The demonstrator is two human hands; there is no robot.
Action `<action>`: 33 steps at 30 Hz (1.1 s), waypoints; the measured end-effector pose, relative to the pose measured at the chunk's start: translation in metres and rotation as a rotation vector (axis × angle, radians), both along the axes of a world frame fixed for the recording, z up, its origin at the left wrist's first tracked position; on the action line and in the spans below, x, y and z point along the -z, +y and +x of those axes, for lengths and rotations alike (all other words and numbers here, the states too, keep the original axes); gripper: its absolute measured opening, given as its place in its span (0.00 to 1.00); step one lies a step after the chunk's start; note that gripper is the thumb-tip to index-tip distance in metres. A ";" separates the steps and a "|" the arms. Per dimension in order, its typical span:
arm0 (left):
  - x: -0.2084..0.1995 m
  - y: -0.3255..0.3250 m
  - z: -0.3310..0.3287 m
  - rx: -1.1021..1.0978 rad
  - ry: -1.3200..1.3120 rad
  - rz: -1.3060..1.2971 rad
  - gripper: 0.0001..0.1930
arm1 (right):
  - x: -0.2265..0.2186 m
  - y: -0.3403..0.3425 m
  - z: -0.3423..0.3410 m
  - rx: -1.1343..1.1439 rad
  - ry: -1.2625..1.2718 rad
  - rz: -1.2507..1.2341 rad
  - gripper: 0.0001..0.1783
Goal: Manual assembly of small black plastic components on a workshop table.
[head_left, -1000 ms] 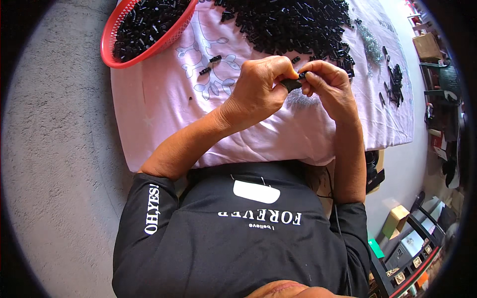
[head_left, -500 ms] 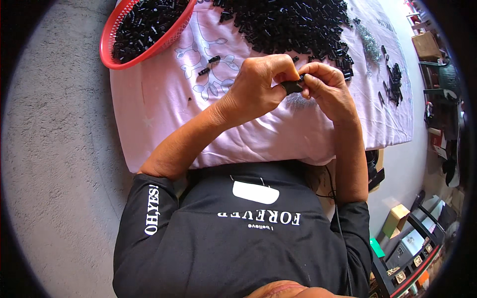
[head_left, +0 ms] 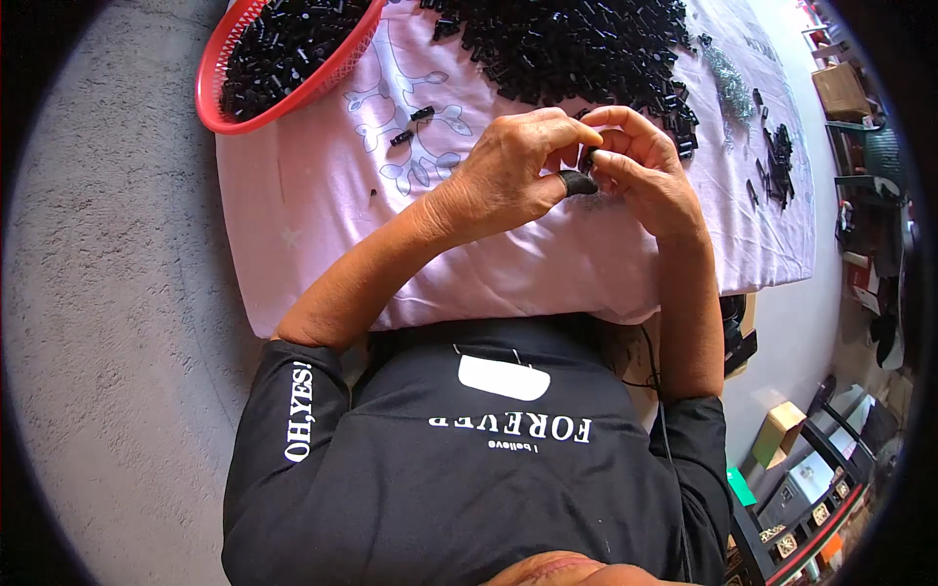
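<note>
Both hands meet above the pink cloth point(head_left: 332, 225). My left hand point(head_left: 508, 171) is closed, pinching a small black plastic piece point(head_left: 588, 158), which its fingers partly cover. A black wrap point(head_left: 577, 183) covers the tip of my left thumb. From the other side, my right hand point(head_left: 657, 186) has its thumb and bent index finger at the same piece, closed around its end. Whether the right fingers also hold a finer part is too small to tell. Beyond the hands lies a big heap of black plastic pieces point(head_left: 586, 54).
A red plastic basket point(head_left: 208, 83) full of black pieces stands at the far left. Two loose black pieces point(head_left: 402, 138) lie nearer. To the right are a scatter of small silvery metal parts point(head_left: 728, 83) and a cluster of slim black pieces point(head_left: 778, 166).
The fingers have shifted around the small piece: my right index finger is raised and more arched, and the left thumb has turned slightly. Both arms stay in nearly the same place.
</note>
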State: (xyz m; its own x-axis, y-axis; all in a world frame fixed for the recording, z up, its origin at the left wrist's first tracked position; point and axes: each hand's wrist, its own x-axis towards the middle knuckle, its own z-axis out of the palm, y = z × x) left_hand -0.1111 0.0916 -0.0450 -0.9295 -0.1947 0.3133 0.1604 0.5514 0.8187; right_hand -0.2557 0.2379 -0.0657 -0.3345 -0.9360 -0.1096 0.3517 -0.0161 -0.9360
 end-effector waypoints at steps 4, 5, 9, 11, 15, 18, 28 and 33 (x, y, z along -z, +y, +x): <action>0.005 0.001 -0.001 0.004 0.045 0.006 0.20 | 0.003 0.001 -0.001 -0.006 -0.010 -0.011 0.16; 0.005 0.001 -0.002 0.002 0.065 0.003 0.20 | 0.003 0.001 -0.002 -0.006 -0.010 -0.011 0.16; 0.002 0.003 -0.001 -0.002 0.082 -0.004 0.20 | 0.006 0.003 -0.005 -0.034 -0.043 -0.006 0.13; 0.001 0.003 0.000 0.001 0.093 -0.057 0.20 | 0.008 0.002 -0.005 -0.030 -0.042 0.000 0.12; 0.004 0.004 0.000 -0.005 0.119 -0.086 0.20 | 0.009 0.002 -0.007 -0.058 -0.054 -0.024 0.11; 0.006 0.006 -0.001 -0.004 0.161 -0.085 0.19 | 0.008 0.005 -0.010 -0.067 -0.038 -0.016 0.11; 0.002 -0.029 -0.001 -0.142 0.070 -0.189 0.18 | 0.004 0.001 -0.008 0.078 0.042 0.005 0.10; 0.012 -0.089 0.014 -0.325 -0.258 -0.579 0.16 | 0.012 0.000 -0.011 0.253 0.170 0.006 0.08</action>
State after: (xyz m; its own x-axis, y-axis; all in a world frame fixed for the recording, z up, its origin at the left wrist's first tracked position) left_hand -0.0974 0.0024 -0.0573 -0.9111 -0.3436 0.2276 -0.2457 0.8963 0.3692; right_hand -0.2666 0.2376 -0.0776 -0.5714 -0.8198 -0.0373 0.1751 -0.0774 -0.9815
